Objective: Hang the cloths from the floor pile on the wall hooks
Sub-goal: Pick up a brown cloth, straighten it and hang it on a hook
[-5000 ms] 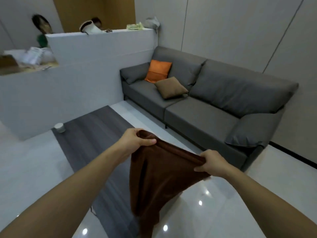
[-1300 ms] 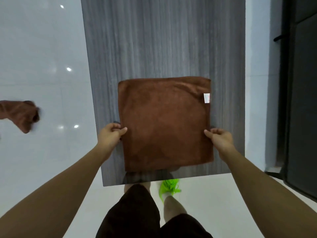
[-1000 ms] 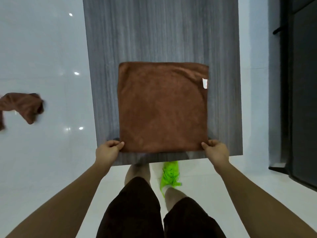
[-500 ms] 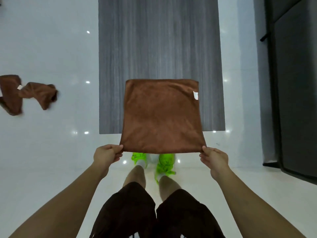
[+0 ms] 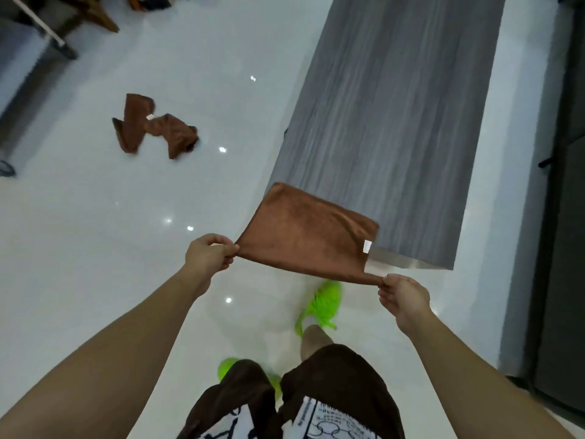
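Observation:
A square brown cloth (image 5: 304, 239) with a small white tag is stretched out between my hands above the floor. My left hand (image 5: 210, 258) pinches its near left corner. My right hand (image 5: 403, 299) pinches its near right corner. The cloth's far edge hangs over the near end of a grey wood-grain floor panel (image 5: 389, 122). A crumpled pile of brown cloths (image 5: 152, 126) lies on the white floor at the upper left. No wall hooks are in view.
Glossy white tiles (image 5: 95, 232) cover the floor. A dark sofa base (image 5: 566, 217) runs along the right edge. Furniture legs (image 5: 53, 33) stand at the top left. My legs in dark shorts and green shoes (image 5: 321, 304) are below the cloth.
The view has swung to the left, so the floor pile is now nearer the middle. The cloth has lifted clear of the grey panel and tilted, still held by both hands at its near corners.

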Action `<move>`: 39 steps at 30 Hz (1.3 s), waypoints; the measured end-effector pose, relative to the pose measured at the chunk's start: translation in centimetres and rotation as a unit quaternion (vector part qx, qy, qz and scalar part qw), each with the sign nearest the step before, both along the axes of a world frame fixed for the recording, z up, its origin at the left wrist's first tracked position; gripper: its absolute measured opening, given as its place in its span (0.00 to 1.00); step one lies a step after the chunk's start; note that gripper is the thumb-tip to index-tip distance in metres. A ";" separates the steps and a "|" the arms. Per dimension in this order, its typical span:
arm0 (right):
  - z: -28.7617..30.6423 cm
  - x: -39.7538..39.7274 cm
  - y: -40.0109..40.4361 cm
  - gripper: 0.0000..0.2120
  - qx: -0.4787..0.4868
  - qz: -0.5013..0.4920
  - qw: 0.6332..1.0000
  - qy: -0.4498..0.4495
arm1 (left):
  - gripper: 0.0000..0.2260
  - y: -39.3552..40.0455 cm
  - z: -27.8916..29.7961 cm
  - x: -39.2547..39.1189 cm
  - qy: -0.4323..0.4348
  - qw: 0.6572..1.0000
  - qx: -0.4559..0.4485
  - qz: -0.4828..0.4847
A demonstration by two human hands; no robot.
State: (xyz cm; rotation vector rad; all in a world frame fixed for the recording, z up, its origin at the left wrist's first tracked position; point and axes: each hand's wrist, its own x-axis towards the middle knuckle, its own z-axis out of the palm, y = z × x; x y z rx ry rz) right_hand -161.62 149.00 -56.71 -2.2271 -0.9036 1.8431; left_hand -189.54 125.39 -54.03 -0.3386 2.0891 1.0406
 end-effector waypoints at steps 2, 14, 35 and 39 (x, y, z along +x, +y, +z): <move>0.6 -2.1 -2.2 0.10 0.006 0.036 0.999 0.011 | 0.05 -3.9 1.2 -0.9 0.010 1.000 0.014 0.026; 8.4 -20.6 -27.5 0.04 0.037 0.318 0.936 0.148 | 0.05 -41.1 10.7 -0.8 0.103 0.952 0.089 0.276; 25.5 -40.5 -78.1 0.09 -0.021 0.731 0.533 0.426 | 0.04 -81.7 25.6 17.7 0.313 0.695 -0.148 0.630; 27.6 -44.1 -86.6 0.07 -0.029 0.761 0.464 0.453 | 0.05 -86.1 29.2 17.4 0.319 0.625 -0.197 0.685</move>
